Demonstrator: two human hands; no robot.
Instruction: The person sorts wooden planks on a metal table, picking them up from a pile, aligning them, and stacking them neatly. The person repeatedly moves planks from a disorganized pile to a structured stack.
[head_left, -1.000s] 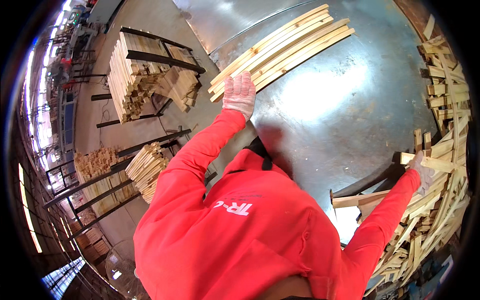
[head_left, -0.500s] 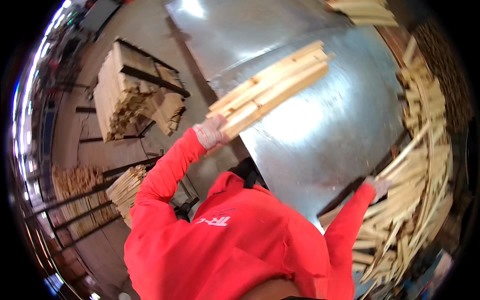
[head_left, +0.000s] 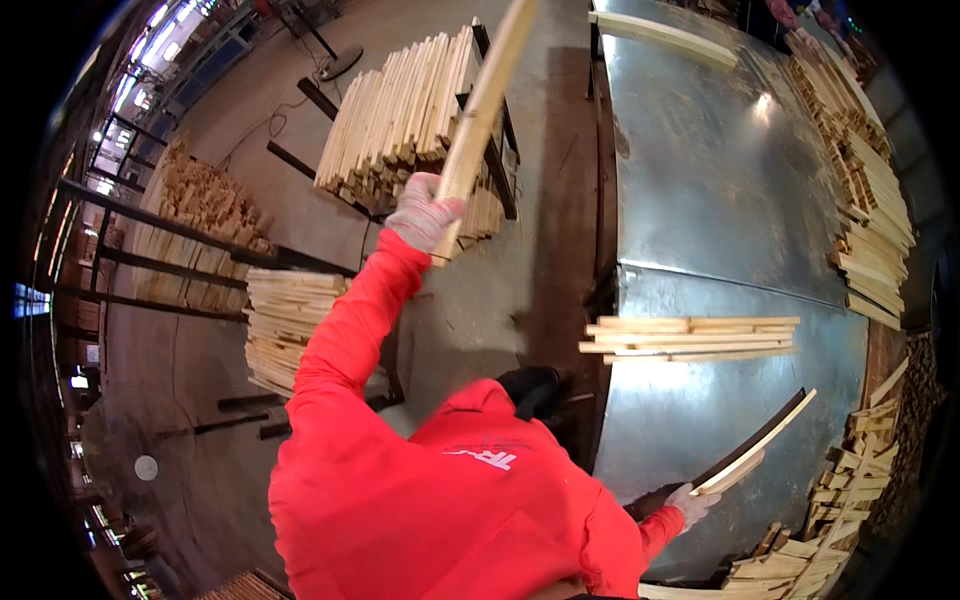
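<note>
My left hand (head_left: 425,212), in a pale glove, is closed round the lower end of a long wooden strip (head_left: 485,95). The strip points up and away, over the floor and in front of a rack of stacked strips (head_left: 400,105). My right hand (head_left: 690,506), gloved too, grips the near end of a thin wooden strip (head_left: 765,440) above the metal table (head_left: 720,180); a second piece may lie under it. Several strips (head_left: 690,340) rest side by side across the table, apart from both hands, their left ends jutting past its edge.
Loose wood (head_left: 850,490) is heaped along the table's right side, with more strips (head_left: 860,190) farther up. One board (head_left: 665,38) lies at the far end. On the left, dark metal racks (head_left: 200,230) hold bundles (head_left: 290,325). A round-based stand (head_left: 342,63) is on the floor.
My left hand has gone from the table out over the floor with a strip, leaving several strips lying on the table. My right hand has come off the wood heap with a strip. The view has turned.
</note>
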